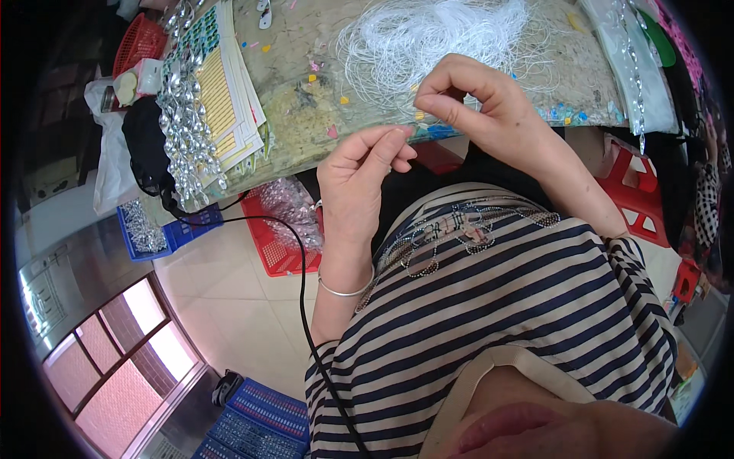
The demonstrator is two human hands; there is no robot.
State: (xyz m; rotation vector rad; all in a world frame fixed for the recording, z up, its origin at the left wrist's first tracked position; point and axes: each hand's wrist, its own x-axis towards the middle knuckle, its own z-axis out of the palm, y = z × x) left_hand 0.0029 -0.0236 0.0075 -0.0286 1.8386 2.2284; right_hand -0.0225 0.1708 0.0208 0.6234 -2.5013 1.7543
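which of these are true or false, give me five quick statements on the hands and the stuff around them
1. The left hand and right hand are clasped together. False: the left hand and right hand are apart.
2. A thin bracelet circles the left wrist. True.
3. The tangle of white strands lies on the floor. False: the tangle of white strands lies on the table.
4. Strings of clear, shiny beads lie toward the left side of the table. True.
5. The person's top is plain red. False: the top has dark and beige stripes.
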